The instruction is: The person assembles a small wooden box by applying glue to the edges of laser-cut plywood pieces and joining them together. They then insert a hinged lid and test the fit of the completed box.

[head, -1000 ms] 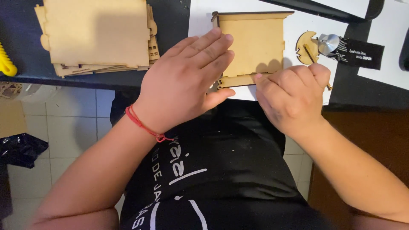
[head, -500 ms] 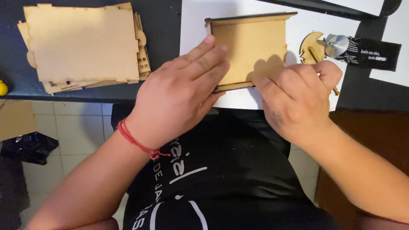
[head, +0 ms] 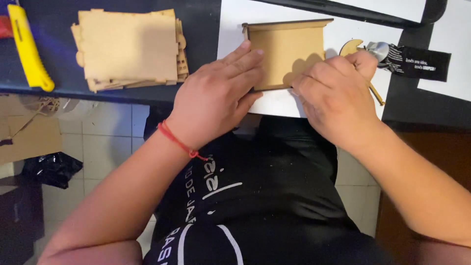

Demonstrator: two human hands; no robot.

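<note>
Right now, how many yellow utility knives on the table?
1: the yellow plastic utility knife lies at the dark table's far left, beside the stacked wooden sheets. Others may be out of frame.

A home hobby or craft workspace is indicated. A dark tabletop is seen above a pale tiled floor. A stack of laser-cut wooden panels, a yellow utility knife, a white sheet used as a work mat, and cardboard scraps on the floor are shown.

One head-worn camera looks steeply down, close over the table edge and lap.
</note>
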